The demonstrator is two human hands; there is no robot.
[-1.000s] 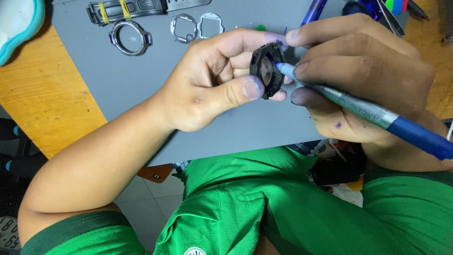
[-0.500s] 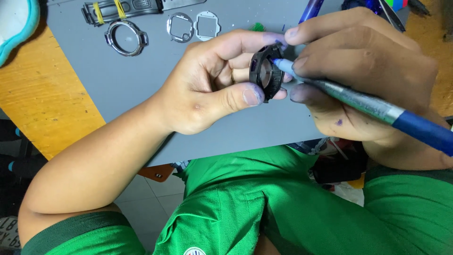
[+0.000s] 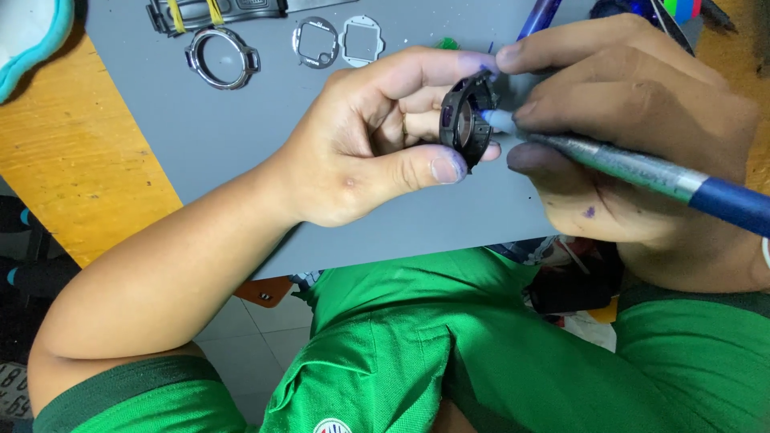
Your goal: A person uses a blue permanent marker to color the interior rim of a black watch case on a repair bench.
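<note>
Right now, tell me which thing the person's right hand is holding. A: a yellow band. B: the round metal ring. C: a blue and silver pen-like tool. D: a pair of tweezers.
C: the right hand grips a blue and silver pen-like tool, its tip at the black watch case pinched in the left hand; the round metal ring lies on the grey mat.

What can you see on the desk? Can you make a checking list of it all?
Surface: flat grey mat over an orange wooden table.
Job's things: small round black watch case; blue-handled metal tool, tip at the case.
Clutter: round metal ring, two square-holed metal frames, black strap with yellow bands.
Hands: left hand pinches the case; right hand grips the tool.
Cables: nothing seen.
Surroundings: green shirt, tiled floor.
</note>
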